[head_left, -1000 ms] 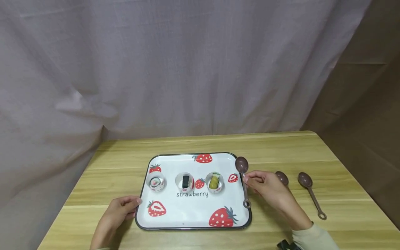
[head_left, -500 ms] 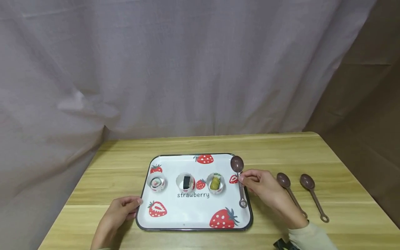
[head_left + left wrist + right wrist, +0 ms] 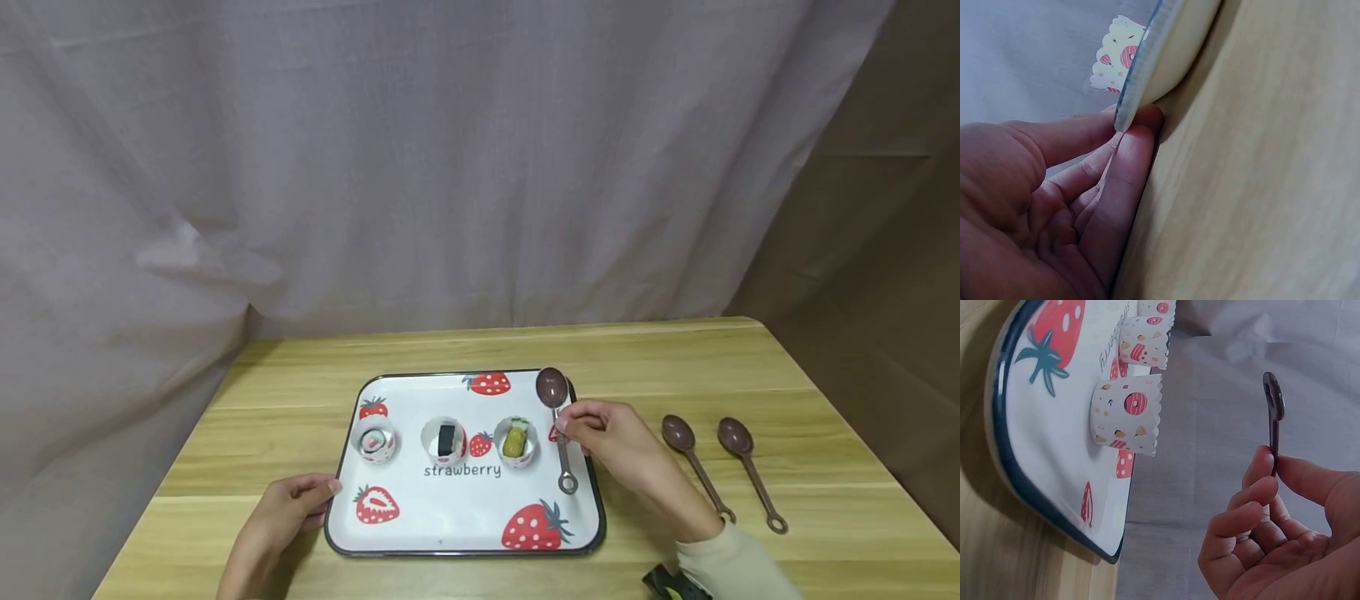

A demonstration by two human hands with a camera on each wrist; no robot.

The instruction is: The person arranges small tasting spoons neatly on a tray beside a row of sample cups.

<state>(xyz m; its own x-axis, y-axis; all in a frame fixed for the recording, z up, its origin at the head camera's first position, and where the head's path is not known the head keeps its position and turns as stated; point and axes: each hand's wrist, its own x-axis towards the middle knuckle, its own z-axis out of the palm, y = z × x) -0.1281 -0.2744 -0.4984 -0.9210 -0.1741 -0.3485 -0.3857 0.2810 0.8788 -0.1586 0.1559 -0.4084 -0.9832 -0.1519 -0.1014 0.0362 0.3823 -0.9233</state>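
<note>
My right hand [image 3: 618, 442] pinches a brown spoon [image 3: 552, 387] by its handle between thumb and fingers. The spoon hovers over the tray's right side, bowl toward the back; in the right wrist view its ringed handle end [image 3: 1274, 397] sticks up clear of the surface. At the left edge of the white strawberry-print tray [image 3: 450, 517], my left hand [image 3: 281, 512] grips the dark rim between thumb and fingers. Three paper cups stand in a row on the tray: the left cup [image 3: 388, 433] has a round sushi roll, the middle cup [image 3: 429, 435] a seaweed-wrapped piece, the right cup [image 3: 532, 442] a yellowish-green piece.
Two more brown spoons lie side by side on the wooden table [image 3: 810, 467] right of the tray: a nearer spoon [image 3: 678, 433] and a farther spoon [image 3: 735, 437]. A grey curtain [image 3: 480, 167] hangs behind the table. Something black [image 3: 671, 583] shows by the right sleeve.
My right hand has carried the spoon leftward from the tray's right rim to over the tray, closer to the right cup. My left hand stays on the tray's rim.
</note>
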